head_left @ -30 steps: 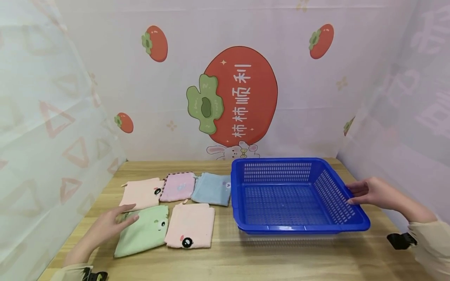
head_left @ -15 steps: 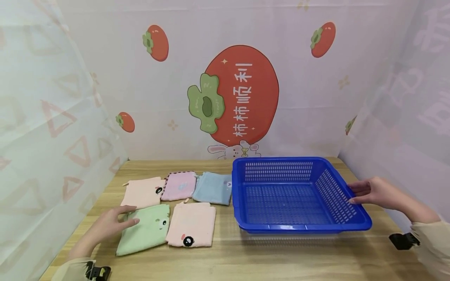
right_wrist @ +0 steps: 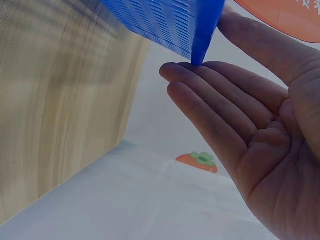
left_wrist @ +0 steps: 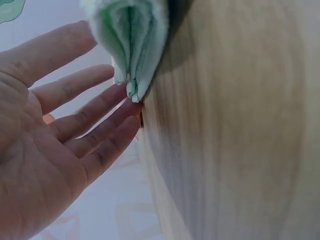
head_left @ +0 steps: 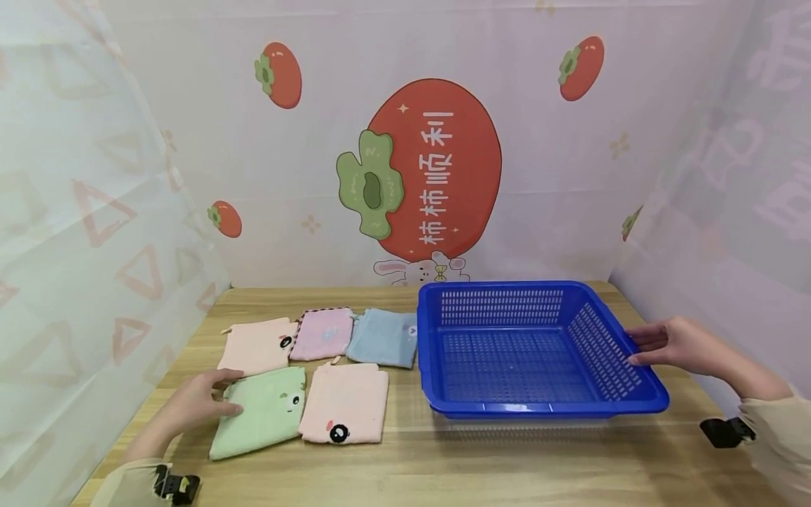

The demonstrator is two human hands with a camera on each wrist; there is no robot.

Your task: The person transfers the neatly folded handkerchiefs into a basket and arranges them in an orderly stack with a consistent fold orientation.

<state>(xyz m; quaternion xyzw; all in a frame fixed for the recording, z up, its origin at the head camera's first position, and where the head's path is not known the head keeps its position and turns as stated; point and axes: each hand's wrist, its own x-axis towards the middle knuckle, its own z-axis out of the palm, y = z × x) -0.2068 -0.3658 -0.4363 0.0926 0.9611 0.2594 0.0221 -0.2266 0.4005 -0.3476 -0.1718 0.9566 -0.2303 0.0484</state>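
Observation:
My left hand [head_left: 193, 405] is at the left edge of a folded green towel [head_left: 262, 412] with an embroidered face. Its thumb lies over the towel's edge; in the left wrist view the nearly straight fingers touch the folded layers [left_wrist: 132, 45]. At the basket's right side, my right hand [head_left: 684, 352] holds the rim of a blue plastic basket [head_left: 538, 408], thumb over the rim. The other fingers reach beneath it, as the right wrist view shows. No towel lies in the basket.
Around the green towel lie two pale pink towels, one behind it [head_left: 253, 345] and one to its right [head_left: 345, 401]. A purple towel [head_left: 323, 334] and a blue towel [head_left: 383, 338] lie further back. Printed cloth walls [head_left: 538, 176] enclose the wooden table [head_left: 405, 472].
My left thumb has drawn back slightly to the left over the green towel. The right hand and the basket stay where they were.

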